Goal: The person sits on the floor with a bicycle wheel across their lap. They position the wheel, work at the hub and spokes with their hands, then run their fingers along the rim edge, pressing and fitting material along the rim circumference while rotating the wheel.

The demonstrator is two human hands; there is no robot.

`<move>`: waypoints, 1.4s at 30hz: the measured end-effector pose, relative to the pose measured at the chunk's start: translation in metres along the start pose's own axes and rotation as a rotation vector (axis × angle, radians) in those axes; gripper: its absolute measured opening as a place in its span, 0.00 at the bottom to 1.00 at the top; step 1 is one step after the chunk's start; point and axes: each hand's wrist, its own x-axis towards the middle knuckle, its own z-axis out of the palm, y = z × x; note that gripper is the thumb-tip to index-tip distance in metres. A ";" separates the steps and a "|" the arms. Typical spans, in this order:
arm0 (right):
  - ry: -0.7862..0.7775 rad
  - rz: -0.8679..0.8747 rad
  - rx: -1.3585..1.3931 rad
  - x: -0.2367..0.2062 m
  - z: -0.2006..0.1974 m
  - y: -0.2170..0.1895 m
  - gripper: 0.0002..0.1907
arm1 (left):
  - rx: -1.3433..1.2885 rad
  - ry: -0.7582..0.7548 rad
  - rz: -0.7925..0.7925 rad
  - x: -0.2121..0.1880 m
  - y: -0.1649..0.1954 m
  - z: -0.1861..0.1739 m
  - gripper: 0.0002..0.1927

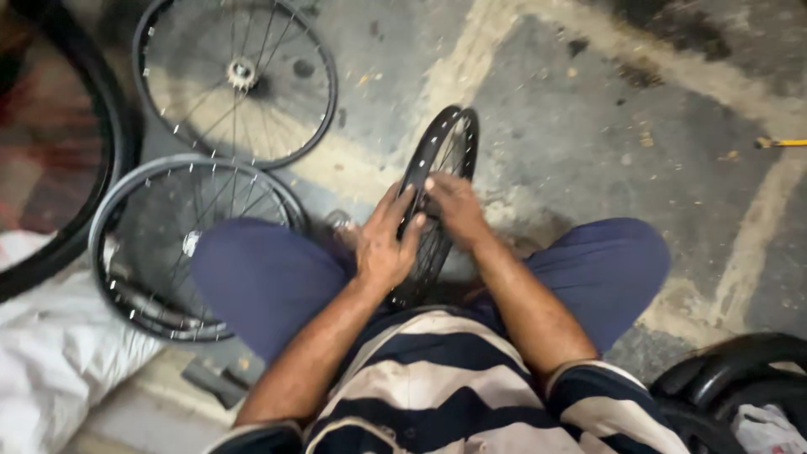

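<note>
A black spoked bicycle wheel rim (pixel 446 143) stands upright on edge between my knees, seen nearly edge-on. My left hand (pixel 384 244) wraps around its left side, fingers curled over the rim. My right hand (pixel 454 206) rests on the right side of the same rim, fingertips at the spokes near the rim's edge. Whether the right hand pinches a small part is hidden by the fingers. My blue trouser legs (pixel 261 277) flank the wheel on both sides.
Two more spoked wheels lie flat on the concrete floor at left, one far (pixel 303 50) and one near (pixel 126 193). A large tyre (pixel 109 160) arcs at far left. White sacks (pixel 50 361) sit bottom left, black tyres (pixel 731 370) bottom right, a yellow tool (pixel 782 143) far right.
</note>
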 end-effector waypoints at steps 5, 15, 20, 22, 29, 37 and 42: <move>-0.070 -0.146 -0.048 -0.009 -0.015 0.009 0.10 | 0.020 0.038 0.033 -0.005 -0.004 0.004 0.23; -0.099 0.015 0.204 -0.009 0.008 0.019 0.22 | 0.029 0.094 0.067 -0.007 -0.002 0.000 0.23; -0.165 -0.218 0.174 -0.009 -0.002 0.018 0.15 | 0.016 0.073 0.084 -0.007 0.000 -0.001 0.23; -0.050 -0.186 -0.127 -0.002 0.008 0.017 0.22 | 0.016 0.070 0.098 -0.006 0.000 0.000 0.22; -0.100 -0.013 0.342 -0.010 0.009 0.012 0.17 | 0.008 0.099 0.090 -0.007 -0.006 -0.003 0.22; -0.148 -0.052 0.145 0.002 0.012 0.022 0.20 | -0.011 0.102 0.106 -0.008 -0.010 -0.001 0.21; -0.063 -0.086 0.056 -0.006 0.005 0.015 0.13 | -0.024 0.085 0.067 -0.010 -0.014 0.000 0.22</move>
